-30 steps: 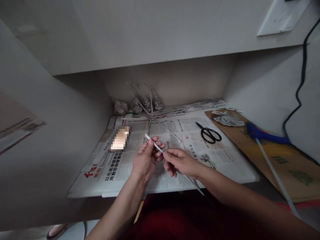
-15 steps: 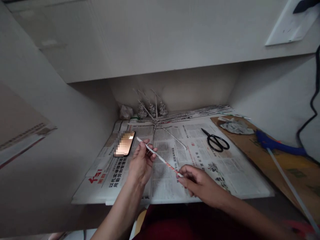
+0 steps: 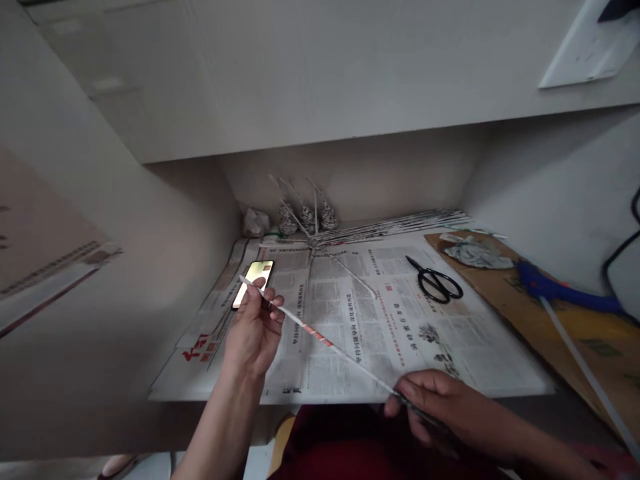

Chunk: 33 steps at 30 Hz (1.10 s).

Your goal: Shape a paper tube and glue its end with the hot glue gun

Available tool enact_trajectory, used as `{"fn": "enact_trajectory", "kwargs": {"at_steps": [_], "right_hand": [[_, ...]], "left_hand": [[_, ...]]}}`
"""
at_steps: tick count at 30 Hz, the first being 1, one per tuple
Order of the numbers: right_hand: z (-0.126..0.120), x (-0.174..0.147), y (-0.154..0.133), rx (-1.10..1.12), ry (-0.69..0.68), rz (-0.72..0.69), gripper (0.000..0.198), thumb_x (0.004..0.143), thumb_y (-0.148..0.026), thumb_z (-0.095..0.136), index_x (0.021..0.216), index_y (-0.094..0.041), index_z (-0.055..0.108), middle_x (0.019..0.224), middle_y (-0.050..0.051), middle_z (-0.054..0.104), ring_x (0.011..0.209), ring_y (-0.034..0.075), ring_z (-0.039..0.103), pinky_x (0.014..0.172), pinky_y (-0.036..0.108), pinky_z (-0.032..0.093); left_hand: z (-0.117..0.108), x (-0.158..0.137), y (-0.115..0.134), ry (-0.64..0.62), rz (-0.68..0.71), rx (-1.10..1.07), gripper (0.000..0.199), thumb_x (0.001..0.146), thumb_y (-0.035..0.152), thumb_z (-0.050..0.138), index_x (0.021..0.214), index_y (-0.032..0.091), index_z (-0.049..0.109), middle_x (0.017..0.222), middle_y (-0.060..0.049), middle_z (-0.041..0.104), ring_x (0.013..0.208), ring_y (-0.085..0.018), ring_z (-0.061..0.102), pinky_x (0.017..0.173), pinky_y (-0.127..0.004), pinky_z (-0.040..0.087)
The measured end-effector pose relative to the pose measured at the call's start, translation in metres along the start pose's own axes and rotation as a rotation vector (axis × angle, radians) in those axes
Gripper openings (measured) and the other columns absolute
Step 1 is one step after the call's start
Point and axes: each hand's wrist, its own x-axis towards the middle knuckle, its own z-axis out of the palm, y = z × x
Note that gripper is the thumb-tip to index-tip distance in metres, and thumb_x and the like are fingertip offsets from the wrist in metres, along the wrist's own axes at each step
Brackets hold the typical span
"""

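A thin rolled paper stick (image 3: 320,340) runs slantwise across the lower middle of the frame, above the newspaper (image 3: 400,320) spread on the desk. The left hand (image 3: 253,330), lower centre-left, pinches the stick near its upper end, fingers curled shut around it; the tip pokes out just over the phone (image 3: 254,281) (its screen is glare, nothing readable). The right hand (image 3: 447,410), at the lower right, is closed on the stick's lower end, which is hidden inside the fingers; the forearm is cut off by the frame edge. Scissors (image 3: 436,283) lie right of centre. At the far right a blue glue gun (image 3: 560,290) rests on cardboard (image 3: 500,280), partly cut off. Small woven paper pieces (image 3: 306,217) at the back are hard to make out.
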Motion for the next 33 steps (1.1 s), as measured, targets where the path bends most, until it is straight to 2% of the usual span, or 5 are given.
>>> {"fn": "enact_trajectory", "kwargs": {"at_steps": [4,10,14,27,33], "right_hand": [[0.000,-0.005,-0.001,-0.357,0.301,-0.217,0.026,0.086,-0.047,0.059,0.083,-0.021,0.062,0.073,0.002,0.063,0.066,0.014,0.054,0.064,0.026,0.041],[-0.005,-0.008,0.006,-0.210,0.026,-0.043,0.043,0.095,-0.055,0.037,0.096,-0.022,0.065,0.071,0.003,0.063,0.055,0.013,0.052,0.053,0.024,0.040],[-0.007,-0.009,0.005,-0.436,0.271,-0.187,0.029,0.093,-0.044,0.048,0.082,-0.022,0.062,0.075,0.003,0.064,0.072,0.017,0.058,0.067,0.027,0.043],[-0.013,-0.009,0.015,-0.585,0.444,-0.256,0.023,0.091,-0.044,0.050,0.091,-0.025,0.064,0.086,0.006,0.068,0.079,0.022,0.061,0.073,0.033,0.045],[-0.011,-0.020,0.007,-0.137,0.059,0.059,0.047,0.095,-0.058,0.030,0.094,-0.022,0.061,0.066,0.000,0.055,0.047,0.011,0.043,0.047,0.024,0.037]], "left_hand": [[-0.007,-0.005,0.004,0.073,0.024,0.028,0.013,0.086,0.027,0.060,0.093,0.016,0.064,0.073,0.001,0.053,0.063,-0.008,0.058,0.044,-0.013,0.045],[-0.012,-0.009,0.004,0.090,0.011,0.011,0.012,0.086,0.025,0.060,0.092,0.016,0.065,0.073,0.000,0.056,0.063,-0.008,0.058,0.046,-0.013,0.047],[-0.018,-0.007,0.001,0.147,0.034,0.032,0.015,0.087,0.024,0.058,0.095,0.014,0.066,0.075,-0.002,0.059,0.065,-0.009,0.060,0.049,-0.014,0.049],[-0.023,0.004,-0.013,0.123,-0.009,0.037,0.021,0.083,0.035,0.063,0.098,0.021,0.064,0.073,0.000,0.058,0.065,-0.010,0.061,0.050,-0.015,0.050],[-0.016,0.005,-0.014,0.110,-0.018,0.024,0.016,0.088,0.028,0.057,0.094,0.016,0.064,0.073,-0.001,0.057,0.063,-0.008,0.059,0.050,-0.014,0.049]]}}
